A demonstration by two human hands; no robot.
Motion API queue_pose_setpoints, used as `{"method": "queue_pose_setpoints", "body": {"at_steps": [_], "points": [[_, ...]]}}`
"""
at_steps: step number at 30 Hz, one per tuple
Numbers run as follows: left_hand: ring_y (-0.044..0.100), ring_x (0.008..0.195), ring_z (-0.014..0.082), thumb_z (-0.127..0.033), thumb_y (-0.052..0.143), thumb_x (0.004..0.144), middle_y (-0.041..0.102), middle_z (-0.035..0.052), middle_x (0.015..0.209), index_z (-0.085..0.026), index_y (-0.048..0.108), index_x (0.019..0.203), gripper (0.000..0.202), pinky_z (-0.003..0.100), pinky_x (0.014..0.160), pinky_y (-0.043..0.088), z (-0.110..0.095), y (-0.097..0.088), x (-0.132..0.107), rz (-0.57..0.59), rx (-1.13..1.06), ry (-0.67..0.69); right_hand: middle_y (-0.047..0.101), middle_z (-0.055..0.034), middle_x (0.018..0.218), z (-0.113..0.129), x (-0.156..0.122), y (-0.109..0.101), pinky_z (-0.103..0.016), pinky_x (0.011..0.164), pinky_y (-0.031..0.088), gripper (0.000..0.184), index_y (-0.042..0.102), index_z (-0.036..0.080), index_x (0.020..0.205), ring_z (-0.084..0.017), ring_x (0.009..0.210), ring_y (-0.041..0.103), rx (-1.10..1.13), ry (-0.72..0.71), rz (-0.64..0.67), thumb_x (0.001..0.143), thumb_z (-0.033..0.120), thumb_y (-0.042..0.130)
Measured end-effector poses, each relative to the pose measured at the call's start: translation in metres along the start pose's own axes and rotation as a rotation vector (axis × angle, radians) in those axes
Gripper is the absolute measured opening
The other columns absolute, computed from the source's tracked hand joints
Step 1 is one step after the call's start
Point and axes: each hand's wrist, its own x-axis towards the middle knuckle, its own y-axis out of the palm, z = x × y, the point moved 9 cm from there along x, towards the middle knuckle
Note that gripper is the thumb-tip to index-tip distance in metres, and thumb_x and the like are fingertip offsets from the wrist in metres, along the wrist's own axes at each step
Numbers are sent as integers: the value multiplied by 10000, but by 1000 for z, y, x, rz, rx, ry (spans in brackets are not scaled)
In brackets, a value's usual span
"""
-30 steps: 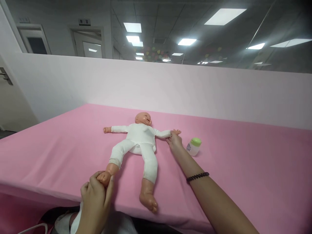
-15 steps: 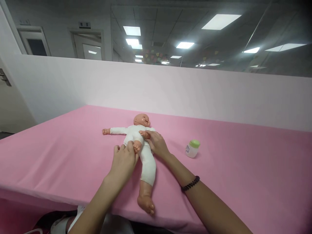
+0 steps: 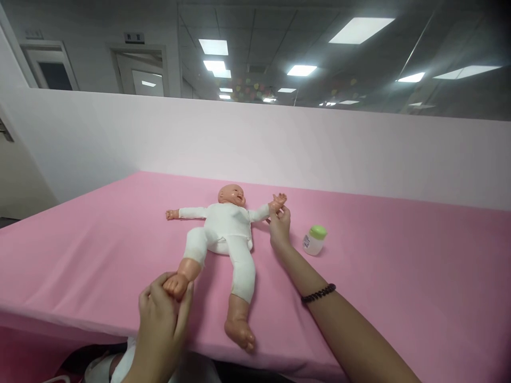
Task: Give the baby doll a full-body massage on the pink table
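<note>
A baby doll (image 3: 228, 223) with a white cloth body lies on its back on the pink-covered table (image 3: 120, 255), head toward the wall. My left hand (image 3: 163, 308) is closed around the foot of the doll's leg on the left, which is bent outward and slightly raised. With my right hand (image 3: 280, 226) I pinch the doll's hand on the right at its wrist, that arm stretched out to the side. The doll's other arm lies flat to the left, and its other leg points straight toward me.
A small clear jar (image 3: 314, 242) with a green lid stands just right of my right hand. Behind the table rises a white wall (image 3: 255, 143) with a dark glass pane (image 3: 247, 42) above it. The table's front edge is close to me.
The doll's foot and hand have come apart from over its belly. My left hand has drawn the leg down and left; my right hand has moved the arm out to the right.
</note>
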Motion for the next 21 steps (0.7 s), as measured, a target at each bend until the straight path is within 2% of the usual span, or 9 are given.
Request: {"method": "queue_pose_setpoints", "body": {"at_steps": [3, 5, 7, 10, 14, 17, 19, 21], "points": [[603, 934, 327, -539, 403, 947, 646, 175, 1071, -174, 497, 1101, 407, 482, 856, 432, 24, 0, -29, 25, 42, -40, 643, -106, 1190, -39, 17, -24, -379, 788, 592, 408, 495, 219, 1204, -203, 976, 675, 69, 197, -113, 840, 374, 595], [630, 935, 329, -532, 395, 952, 670, 166, 1047, -170, 479, 1130, 412, 497, 890, 409, 34, 2, -39, 38, 89, -37, 638, -82, 1142, -64, 24, -35, -387, 762, 597, 351, 515, 263, 1209, -184, 913, 677, 32, 304, -116, 863, 327, 523], [654, 926, 338, -526, 411, 946, 696, 153, 1006, -166, 469, 1135, 411, 513, 902, 383, 41, 8, -43, 81, 135, -34, 629, -59, 1114, -81, 28, -42, -407, 744, 598, 341, 517, 314, 1217, -175, 869, 674, -10, 355, -94, 880, 320, 462], [673, 880, 343, -521, 446, 927, 716, 148, 977, -169, 465, 1119, 402, 518, 899, 358, 42, 18, -43, 138, 155, -42, 604, -56, 1186, -88, 31, -47, -421, 766, 597, 369, 503, 339, 1250, -180, 923, 671, -36, 342, -90, 887, 364, 440], [670, 902, 333, -462, 373, 968, 703, 159, 1021, -169, 446, 1131, 343, 518, 939, 340, 28, 13, -37, 88, 120, -66, 553, -107, 1322, -67, 25, -42, -378, 796, 597, 461, 470, 275, 1310, -208, 1069, 645, -29, 277, -150, 869, 406, 495], [657, 951, 335, -454, 372, 970, 686, 182, 1064, -164, 437, 1126, 335, 516, 966, 330, 12, 3, -20, 43, 94, -69, 579, -148, 1310, -23, 13, -27, -375, 851, 581, 534, 443, 194, 1309, -221, 1091, 641, -25, 76, -155, 853, 437, 576], [657, 922, 326, -465, 401, 962, 687, 179, 1054, -163, 432, 1122, 343, 522, 974, 320, 1, -3, -1, 27, 76, -59, 592, -159, 1304, 12, 0, -7, -384, 908, 556, 573, 436, 170, 1305, -224, 1100, 637, -75, -125, -55, 848, 464, 620], [659, 877, 309, -454, 412, 963, 691, 169, 1045, -166, 430, 1104, 321, 542, 982, 300, -12, 0, 23, 45, 61, -30, 601, -152, 1303, 35, -17, 15, -388, 939, 537, 547, 460, 175, 1300, -227, 1107, 633, -155, -271, 94, 862, 456, 627]]}}
